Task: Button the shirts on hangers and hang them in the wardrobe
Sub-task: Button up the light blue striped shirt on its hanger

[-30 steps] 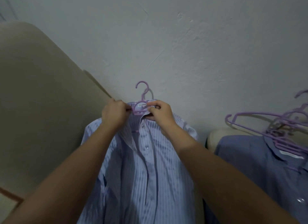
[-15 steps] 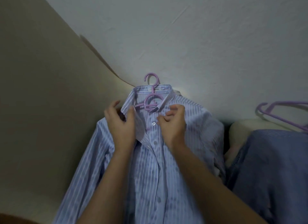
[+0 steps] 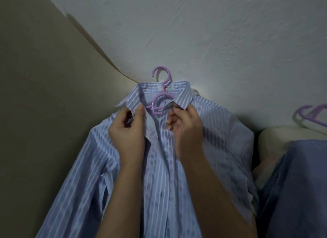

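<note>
- Grasping the striped shirt (image 3: pixel 159 175) with the left hand (image 3: pixel 127 131), thumb and curled fingers pinching the front edge just under the collar (image 3: pixel 184 94).
- Pinching the other front edge with the right hand (image 3: pixel 185 129), fingers curled in tight, just below the collar tip on that side.
- Holding both hands near each other, with the top of the shirt front lying open between them.
- Sitting on a purple hanger (image 3: pixel 164 95), hook sticking up above the collar against the white wall (image 3: pixel 212 34).
- Filling the middle of the view, sleeves falling down both sides.
- Resting just beside a tan panel (image 3: pixel 44 96) on the left.
- Showing a dark blue shirt (image 3: pixel 300 184) at the right edge, with a second hanger (image 3: pixel 311 113) above it.
</note>
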